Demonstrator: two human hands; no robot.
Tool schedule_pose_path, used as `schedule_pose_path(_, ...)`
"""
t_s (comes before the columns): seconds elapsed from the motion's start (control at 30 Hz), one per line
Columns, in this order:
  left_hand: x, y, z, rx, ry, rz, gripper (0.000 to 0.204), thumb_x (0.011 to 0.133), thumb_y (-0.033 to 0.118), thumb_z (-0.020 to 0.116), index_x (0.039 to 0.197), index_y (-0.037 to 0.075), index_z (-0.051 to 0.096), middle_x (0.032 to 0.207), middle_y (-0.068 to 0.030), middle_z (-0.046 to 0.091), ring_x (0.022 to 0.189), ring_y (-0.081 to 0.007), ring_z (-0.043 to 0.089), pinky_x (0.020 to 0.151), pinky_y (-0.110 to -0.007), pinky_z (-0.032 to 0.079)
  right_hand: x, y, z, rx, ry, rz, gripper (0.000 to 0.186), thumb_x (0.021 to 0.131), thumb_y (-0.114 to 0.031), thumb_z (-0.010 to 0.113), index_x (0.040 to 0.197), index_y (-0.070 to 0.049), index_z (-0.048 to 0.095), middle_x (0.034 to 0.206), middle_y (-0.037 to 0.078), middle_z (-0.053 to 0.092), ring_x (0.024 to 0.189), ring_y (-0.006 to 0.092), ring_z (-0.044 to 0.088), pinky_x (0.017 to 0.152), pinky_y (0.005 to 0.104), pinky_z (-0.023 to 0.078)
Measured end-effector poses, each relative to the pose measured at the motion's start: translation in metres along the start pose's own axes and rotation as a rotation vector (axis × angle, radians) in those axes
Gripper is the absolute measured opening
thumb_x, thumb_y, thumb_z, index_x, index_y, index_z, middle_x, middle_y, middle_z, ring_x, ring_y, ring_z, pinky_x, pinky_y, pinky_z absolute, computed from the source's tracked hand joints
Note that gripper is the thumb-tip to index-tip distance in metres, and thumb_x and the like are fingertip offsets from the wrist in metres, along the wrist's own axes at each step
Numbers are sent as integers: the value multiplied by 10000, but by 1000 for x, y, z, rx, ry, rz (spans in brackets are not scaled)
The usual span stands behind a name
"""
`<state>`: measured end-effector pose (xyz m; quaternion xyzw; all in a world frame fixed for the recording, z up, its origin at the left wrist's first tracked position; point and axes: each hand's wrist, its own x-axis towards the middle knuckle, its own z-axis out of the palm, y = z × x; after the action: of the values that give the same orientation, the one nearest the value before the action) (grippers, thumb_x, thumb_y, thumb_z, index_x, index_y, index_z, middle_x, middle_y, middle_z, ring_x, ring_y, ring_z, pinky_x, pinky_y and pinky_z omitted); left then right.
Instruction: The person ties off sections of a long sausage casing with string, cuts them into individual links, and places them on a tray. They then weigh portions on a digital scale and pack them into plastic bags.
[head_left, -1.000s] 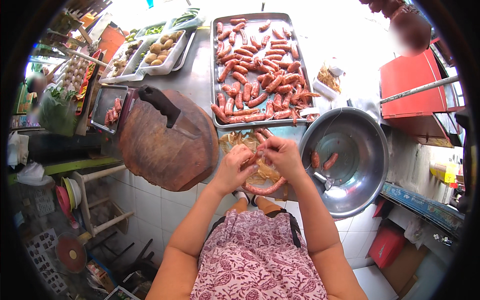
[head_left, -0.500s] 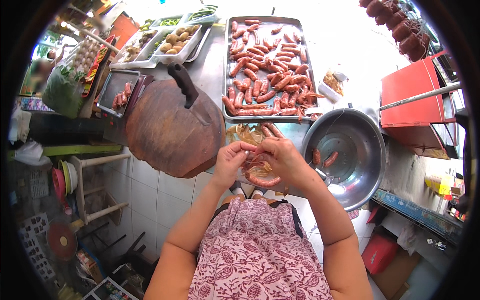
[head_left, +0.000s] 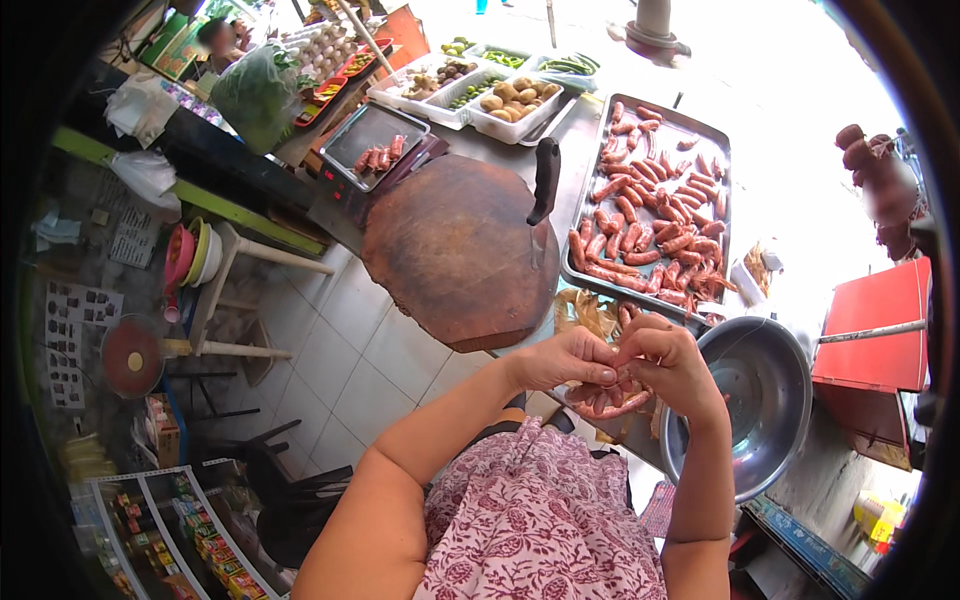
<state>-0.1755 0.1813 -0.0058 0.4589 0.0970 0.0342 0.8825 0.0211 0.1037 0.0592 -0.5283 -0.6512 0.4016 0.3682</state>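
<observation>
"Hands, pair, meeting over the counter [head_left: 575,140]. Condition?"

"Left hand [head_left: 565,362]: fingers curled, thumb near forefinger. Right hand [head_left: 668,368]: fingers bent, tips touching the left's or nearly so. Any small item held between them: cannot tell, fingers cover it. Sausage [head_left: 622,405], pinkish, curved: directly below both hands, close to the counter's near edge."

"Hazards, nearest first?"

"Sausage: could roll off the near edge if a wrist brushes it. Tan papery sheets [head_left: 590,308], just beyond: could drag things along if a finger snags one. Steel basin [head_left: 768,432]: might shift if the right forearm swings outward. Knife [head_left: 545,185], handle up at the right side of the chopping block [head_left: 450,250]: could be knocked by a wide reach forward and left."

"Edges and room?"

"Near edge: sausage almost at it, floor tiles [head_left: 395,345] below and leftward. Right: basin rim, overlapped by the forearm; sideways room looks slight. Left: block's rough rim, near the left hand. Far: tray [head_left: 574,264] of sausages, its wall limiting forward travel. Best room, by judgement: upward, or back toward the patterned garment [head_left: 540,500]."
</observation>
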Motion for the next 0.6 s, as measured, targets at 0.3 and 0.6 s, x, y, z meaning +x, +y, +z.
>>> schedule_pose_path(0.3,-20,-21,15,13,834,242,189,1012,136,556,977,-2,680,764,7,623,624,-24,533,547,-164,430,-50,43,-9,455,-162,434,74,838,33,654,896,20,698,757,28,658,723,74,601,652,250,481)
schedule_pose_path(0.6,-31,-23,24,-265,696,287,189,1046,196,489,942,56,560,750,-15,584,601,-93,522,561,-216,434,-8,64,43,1595,395,5,46,960,-94,580,977,-56,598,685,18,528,682,174,536,753,374,486)
